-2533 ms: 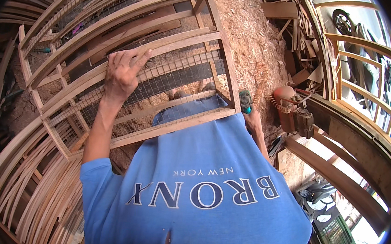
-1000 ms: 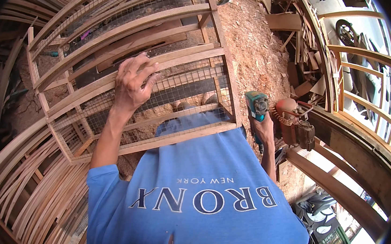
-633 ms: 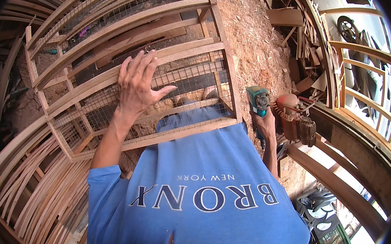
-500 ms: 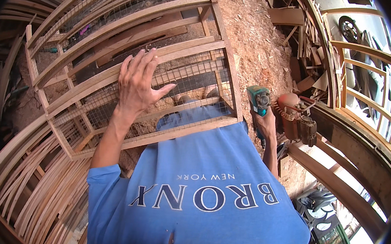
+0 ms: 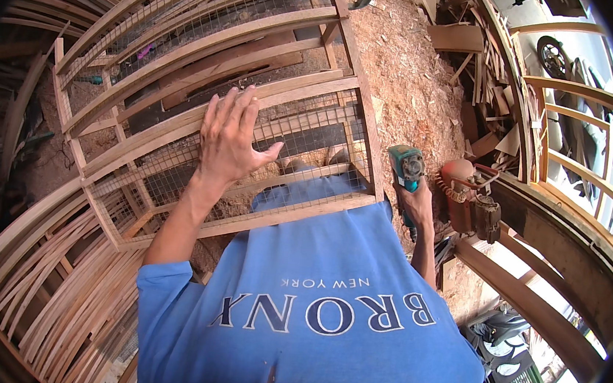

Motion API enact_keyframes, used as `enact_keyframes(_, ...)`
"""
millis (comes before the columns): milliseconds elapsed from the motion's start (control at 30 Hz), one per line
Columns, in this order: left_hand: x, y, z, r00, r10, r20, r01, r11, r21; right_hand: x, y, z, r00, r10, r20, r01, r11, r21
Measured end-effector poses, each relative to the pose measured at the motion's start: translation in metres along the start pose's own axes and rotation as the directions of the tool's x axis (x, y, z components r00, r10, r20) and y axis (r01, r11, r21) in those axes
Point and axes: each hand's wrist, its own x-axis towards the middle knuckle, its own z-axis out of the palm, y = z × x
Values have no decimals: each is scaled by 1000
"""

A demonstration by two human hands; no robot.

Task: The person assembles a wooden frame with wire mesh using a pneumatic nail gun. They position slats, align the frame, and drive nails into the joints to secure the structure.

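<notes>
Far end of wood-&-mesh frame (image 5: pixel 369 135) out of shot; L hand (image 5: pixel 230 141), splayed palm-down, rests on it; R hand (image 5: pixel 418 201), partly hidden, clasps teal pwr tool (image 5: pixel 407 163).

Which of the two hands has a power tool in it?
The right hand, closed around the teal power tool beside the wire-mesh wooden frame. The left hand holds no tool and lies open over the frame.

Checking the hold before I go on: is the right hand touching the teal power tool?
Touching. The head view shows the right hand wrapped around the teal power tool, which shows above and below the hand.
</notes>
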Motion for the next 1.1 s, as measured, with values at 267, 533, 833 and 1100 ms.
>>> enact_keyframes(267, -4, -1, 2, 1000, 6, 2, -6, 1000, 11, -4, -21, -20, 993, -93, -70, 91, 995, -31)
enact_keyframes(533, -9, -4, 10, 999, -8, -31, 6, 999, -35, -21, -85, -84, 970, -227, -86, 218, 970, -104)
enact_keyframes(833, -11, -3, 11, 999, -52, -8, 52, 996, -66, -42, -154, -122, 928, -373, 1, 370, 922, -116)
enact_keyframes(1100, -10, -1, 9, 998, -59, -4, 59, 996, -68, -45, -190, -123, 910, -413, 32, 414, 907, -79)
